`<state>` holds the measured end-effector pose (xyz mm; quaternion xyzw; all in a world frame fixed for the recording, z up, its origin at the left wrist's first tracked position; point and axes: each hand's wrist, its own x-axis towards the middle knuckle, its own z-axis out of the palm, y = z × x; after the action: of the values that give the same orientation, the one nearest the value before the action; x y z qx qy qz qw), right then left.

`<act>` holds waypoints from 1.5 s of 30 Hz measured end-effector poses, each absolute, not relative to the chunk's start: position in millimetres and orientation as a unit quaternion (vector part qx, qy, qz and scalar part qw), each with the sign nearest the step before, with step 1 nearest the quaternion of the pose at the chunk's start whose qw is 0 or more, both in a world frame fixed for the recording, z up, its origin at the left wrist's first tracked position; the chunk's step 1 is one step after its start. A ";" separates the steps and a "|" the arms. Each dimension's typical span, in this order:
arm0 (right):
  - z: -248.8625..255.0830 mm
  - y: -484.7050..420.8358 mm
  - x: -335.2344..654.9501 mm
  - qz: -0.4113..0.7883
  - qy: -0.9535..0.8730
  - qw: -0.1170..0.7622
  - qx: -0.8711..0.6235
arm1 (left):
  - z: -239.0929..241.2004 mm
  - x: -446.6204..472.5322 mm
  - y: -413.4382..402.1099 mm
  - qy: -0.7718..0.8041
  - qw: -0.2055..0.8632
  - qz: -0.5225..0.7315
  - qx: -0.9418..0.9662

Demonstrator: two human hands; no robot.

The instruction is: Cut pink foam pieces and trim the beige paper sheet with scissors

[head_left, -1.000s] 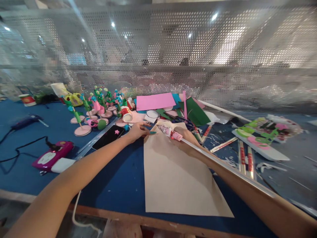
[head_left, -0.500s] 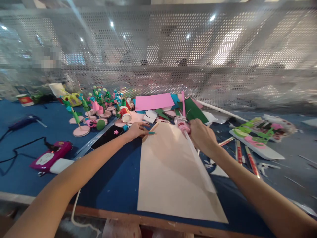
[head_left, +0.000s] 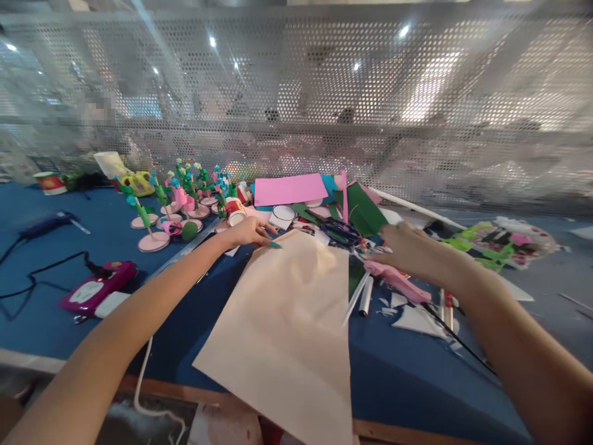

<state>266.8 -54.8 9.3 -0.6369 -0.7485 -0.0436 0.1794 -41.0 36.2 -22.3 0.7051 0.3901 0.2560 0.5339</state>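
Observation:
My left hand [head_left: 252, 233] has its fingers and teal-nailed thumb closed on the upper left corner of a large cream sheet of paper [head_left: 287, 334]. The sheet lies askew and its lower end hangs over the table's front edge. To the right of the sheet, my right hand [head_left: 403, 247] is over the clutter, its fingers mostly hidden and blurred. Just below that hand lies a pink glue gun [head_left: 401, 283] with a black cord. Dark-handled scissors [head_left: 341, 232] rest to its left. A white-and-black marker [head_left: 366, 296] lies beside the paper.
Small paper flowers on round pink bases [head_left: 154, 241] stand at the left. A purple power bank [head_left: 99, 287] and a dark blue glue gun [head_left: 46, 225] lie nearby. Pink card [head_left: 290, 189] and green card [head_left: 365, 209] are at the back, before a perforated metal screen [head_left: 296, 74].
The sheet's lower end has swung left and toward me. My right hand has moved right, away from the sheet; the pink glue gun now lies right of the sheet.

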 end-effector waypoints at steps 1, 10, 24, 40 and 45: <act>17.3 -56.0 252.5 -0.062 -0.773 0.162 -0.610 | -20.0 -41.2 34.8 0.382 0.531 0.245 0.716; 26.6 -23.0 149.8 0.119 -0.882 0.090 -0.447 | -8.4 -35.7 24.2 0.336 0.471 0.155 0.801; 31.8 -20.9 146.0 0.134 -0.887 -0.036 -0.441 | 0.5 -29.0 14.6 0.364 0.411 0.072 0.833; 28.0 -18.3 147.9 0.134 -0.892 -0.030 -0.432 | 2.4 -26.0 9.8 0.373 0.376 0.069 0.846; 28.9 -18.6 148.7 0.147 -0.879 -0.030 -0.453 | 3.1 -23.8 6.1 0.397 0.412 0.069 0.817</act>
<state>148.7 -18.6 28.9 -0.4528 -0.8789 0.1474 -0.0296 -23.8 6.1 3.1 0.8172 0.3967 0.0687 0.4125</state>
